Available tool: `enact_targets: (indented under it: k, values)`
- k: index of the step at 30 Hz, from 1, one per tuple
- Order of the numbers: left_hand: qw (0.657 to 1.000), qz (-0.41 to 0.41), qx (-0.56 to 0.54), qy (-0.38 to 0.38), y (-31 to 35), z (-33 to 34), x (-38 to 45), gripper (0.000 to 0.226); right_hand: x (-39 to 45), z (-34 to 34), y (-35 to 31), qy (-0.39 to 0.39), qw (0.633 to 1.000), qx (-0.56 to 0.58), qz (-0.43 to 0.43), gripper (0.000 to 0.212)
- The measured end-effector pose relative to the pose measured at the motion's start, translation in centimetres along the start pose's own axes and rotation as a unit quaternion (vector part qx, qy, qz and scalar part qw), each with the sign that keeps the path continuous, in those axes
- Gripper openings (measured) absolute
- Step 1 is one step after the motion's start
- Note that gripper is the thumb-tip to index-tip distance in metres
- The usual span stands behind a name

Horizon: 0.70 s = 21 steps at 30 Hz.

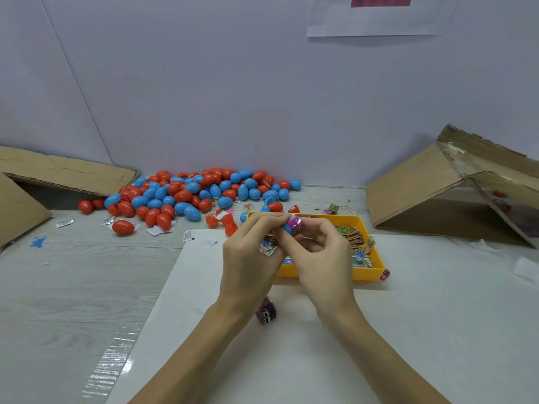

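**Blue egg pinched above yellow tray**

A pink packet sits at its top. The left grip and right grip both curl round the egg with fingertips, over the tray's left end on the table.

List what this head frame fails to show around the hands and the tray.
All in the head view:
- The blue egg: mostly hidden by the left hand and right hand, so whole or half cannot be told.
- Print on the pink packet: too small.
- Left contents of the yellow tray: behind the hands.
- Part of the purple packet: under the left wrist.
- Top of the wall sheet: cut off by the frame edge.
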<state>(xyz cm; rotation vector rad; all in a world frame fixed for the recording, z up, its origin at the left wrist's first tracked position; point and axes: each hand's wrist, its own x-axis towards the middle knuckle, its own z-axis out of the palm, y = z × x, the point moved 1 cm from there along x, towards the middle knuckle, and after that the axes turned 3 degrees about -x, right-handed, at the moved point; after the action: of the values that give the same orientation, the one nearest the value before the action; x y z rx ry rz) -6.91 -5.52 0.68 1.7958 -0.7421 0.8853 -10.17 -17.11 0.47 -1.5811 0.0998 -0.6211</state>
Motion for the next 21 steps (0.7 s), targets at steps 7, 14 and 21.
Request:
enact_targets:
  k: [7, 14, 21]
  values:
    - [0.944, -0.218, -0.244, -0.051, -0.7, -0.5, 0.9, 0.039, 0.9, -0.8, -0.2, -0.03, 0.998, 0.044, 0.046, 0.017]
    - [0.92, -0.258, -0.287, -0.067, -0.9, -0.7, 1.2, 0.042, 1.0, -0.9, -0.4, -0.045, 0.992, 0.094, 0.072, 0.018]
    - [0.953, -0.204, -0.213, -0.073, -0.9, -0.8, 1.2, 0.042, 1.1, -0.9, -0.3, -0.058, 0.988, 0.104, 0.098, 0.025]
